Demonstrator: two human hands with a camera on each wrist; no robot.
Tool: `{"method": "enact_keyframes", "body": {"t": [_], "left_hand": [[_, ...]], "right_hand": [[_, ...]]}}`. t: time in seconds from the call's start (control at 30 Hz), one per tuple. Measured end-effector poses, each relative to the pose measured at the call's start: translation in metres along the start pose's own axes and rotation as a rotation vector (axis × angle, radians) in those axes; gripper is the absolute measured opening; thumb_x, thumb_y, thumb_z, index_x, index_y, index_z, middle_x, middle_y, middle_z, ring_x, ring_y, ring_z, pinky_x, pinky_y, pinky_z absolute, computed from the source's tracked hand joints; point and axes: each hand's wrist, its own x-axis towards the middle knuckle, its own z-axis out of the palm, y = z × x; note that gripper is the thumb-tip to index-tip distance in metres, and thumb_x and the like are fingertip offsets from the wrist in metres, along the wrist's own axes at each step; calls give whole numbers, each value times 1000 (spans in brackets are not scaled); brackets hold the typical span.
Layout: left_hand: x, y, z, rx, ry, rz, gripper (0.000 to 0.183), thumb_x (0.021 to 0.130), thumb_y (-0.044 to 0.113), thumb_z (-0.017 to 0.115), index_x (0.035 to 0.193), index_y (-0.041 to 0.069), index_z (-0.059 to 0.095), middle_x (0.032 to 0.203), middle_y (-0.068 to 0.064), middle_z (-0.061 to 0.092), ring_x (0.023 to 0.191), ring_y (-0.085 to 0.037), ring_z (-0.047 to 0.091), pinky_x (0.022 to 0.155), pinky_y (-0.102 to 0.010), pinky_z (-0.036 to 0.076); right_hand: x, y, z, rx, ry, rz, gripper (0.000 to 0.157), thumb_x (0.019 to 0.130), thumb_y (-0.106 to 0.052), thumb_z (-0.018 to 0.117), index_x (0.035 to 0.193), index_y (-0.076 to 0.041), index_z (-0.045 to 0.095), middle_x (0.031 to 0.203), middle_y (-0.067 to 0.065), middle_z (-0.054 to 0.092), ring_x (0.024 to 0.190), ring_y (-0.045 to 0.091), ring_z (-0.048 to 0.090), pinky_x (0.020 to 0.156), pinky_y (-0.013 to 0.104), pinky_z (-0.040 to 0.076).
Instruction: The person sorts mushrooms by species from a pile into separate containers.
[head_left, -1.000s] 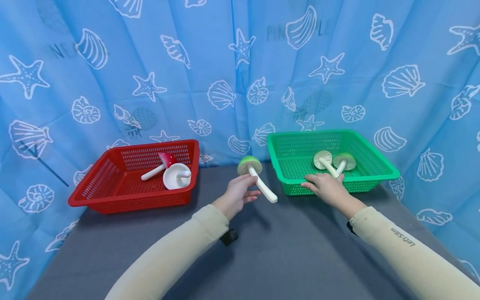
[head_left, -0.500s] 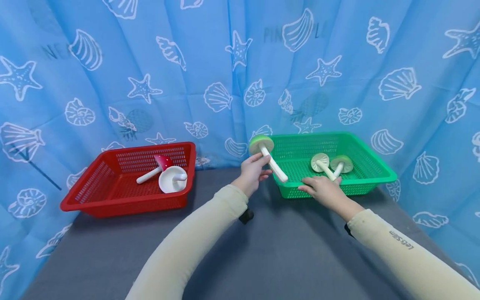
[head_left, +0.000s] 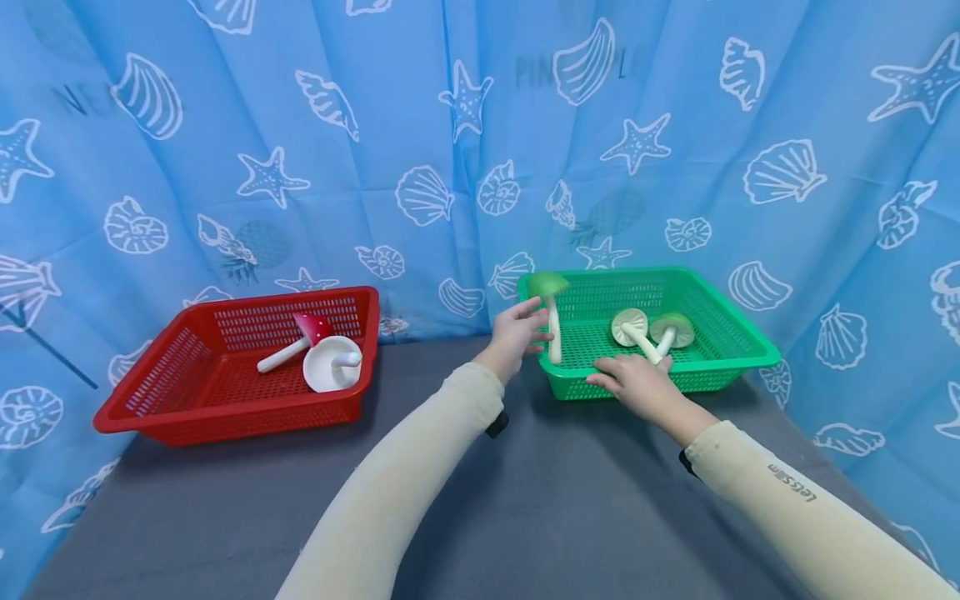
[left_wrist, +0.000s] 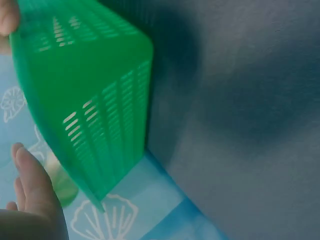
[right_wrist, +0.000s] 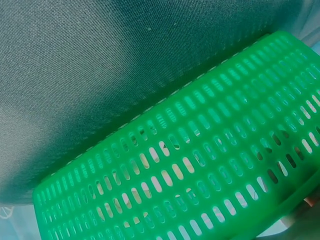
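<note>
Just off the left end of the green basket [head_left: 750,350], my left hand [head_left: 517,337] has its fingers extended and spread. Beside them a toy mushroom [head_left: 555,329] with a green cap and white stalk stands nearly upright inside that end. The left wrist view shows the same hand [left_wrist: 37,185] outside the rim, the cap [left_wrist: 62,185] blurred behind it. My right hand [head_left: 637,383] holds the basket's front rim, thumb outside and fingers over the edge. Near it lie two more green-capped mushrooms [head_left: 630,325], pale undersides showing.
A red basket [head_left: 240,417] stands on the left of the grey tabletop [head_left: 555,500]. Inside it are a spotted red-capped mushroom [head_left: 315,329] and another mushroom [head_left: 322,367] with its white underside up. A blue curtain [head_left: 465,225] with shell prints hangs behind.
My left hand has carried the green-capped mushroom right to the green basket and let go of it; its fingers have spread. My right hand stays on the rim.
</note>
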Motion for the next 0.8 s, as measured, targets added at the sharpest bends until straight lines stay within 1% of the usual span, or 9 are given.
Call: {"method": "enact_keyframes", "body": {"t": [0.07, 0.17, 0.23, 0.33, 0.43, 0.53, 0.63, 0.73, 0.8], "left_hand": [[-4, -2, -3, 11, -9, -14, 44, 101, 17, 61, 145, 16, 55, 140, -8, 61, 108, -31, 70, 76, -30, 58], [-10, -5, -12, 15, -11, -29, 44, 102, 21, 61, 145, 17, 55, 142, -8, 59, 101, -26, 72, 76, -30, 58], [-15, -6, -20, 20, -16, -28, 44, 103, 22, 59, 146, 16, 54, 141, -9, 60, 99, -23, 73, 77, -30, 58], [-25, -6, -36, 31, -23, -15, 44, 106, 24, 53, 148, 13, 50, 139, -11, 62, 104, -24, 72, 81, -31, 58], [-34, -7, -56, 45, -22, -2, 46, 108, 26, 48, 151, 10, 45, 139, -13, 62, 114, -29, 68, 88, -35, 57], [-45, -7, -78, 79, 5, 9, 48, 108, 27, 45, 152, 8, 41, 141, -15, 60, 121, -33, 62, 91, -38, 54], [-56, -3, -103, 139, 25, 29, 49, 108, 27, 45, 153, 7, 40, 144, -16, 56, 128, -35, 56, 100, -43, 49], [-66, 4, -127, 240, 54, 101, 50, 107, 25, 46, 152, 4, 40, 151, -19, 49, 137, -35, 47, 112, -49, 40], [-74, 11, -143, 351, 96, 168, 51, 106, 22, 47, 152, 1, 39, 152, -22, 46, 140, -37, 43, 116, -51, 36]], "right_hand": [[0, 0, -1, -2, -6, 6, 36, 97, -29, 63, 120, -2, 69, 108, 19, 72, 103, 43, 66, 85, 94, 16], [0, 2, -1, -3, -16, 13, 36, 97, -28, 63, 121, -2, 68, 109, 20, 72, 105, 44, 66, 86, 94, 15], [1, 3, -1, -5, -20, 14, 36, 98, -28, 63, 122, -2, 68, 109, 19, 72, 106, 44, 65, 86, 94, 15], [4, 6, -1, 5, -27, 7, 36, 98, -28, 62, 122, -2, 68, 107, 18, 72, 105, 44, 66, 87, 94, 14], [8, 8, -1, 14, -36, 0, 35, 98, -27, 62, 121, -2, 68, 106, 18, 72, 105, 43, 66, 87, 94, 12], [10, 11, -1, 30, -59, 8, 36, 99, -28, 61, 123, -2, 67, 112, 20, 71, 109, 45, 64, 88, 94, 11], [11, 14, -4, 39, -98, 20, 38, 100, -30, 60, 125, -2, 66, 117, 22, 68, 113, 47, 61, 89, 93, 11], [14, 18, -12, 11, -144, 24, 44, 101, -34, 58, 131, -3, 63, 125, 26, 64, 120, 50, 56, 91, 92, 11], [17, 19, -24, -20, -168, 34, 50, 102, -38, 55, 138, -4, 58, 133, 30, 57, 126, 55, 48, 93, 91, 12]]}}
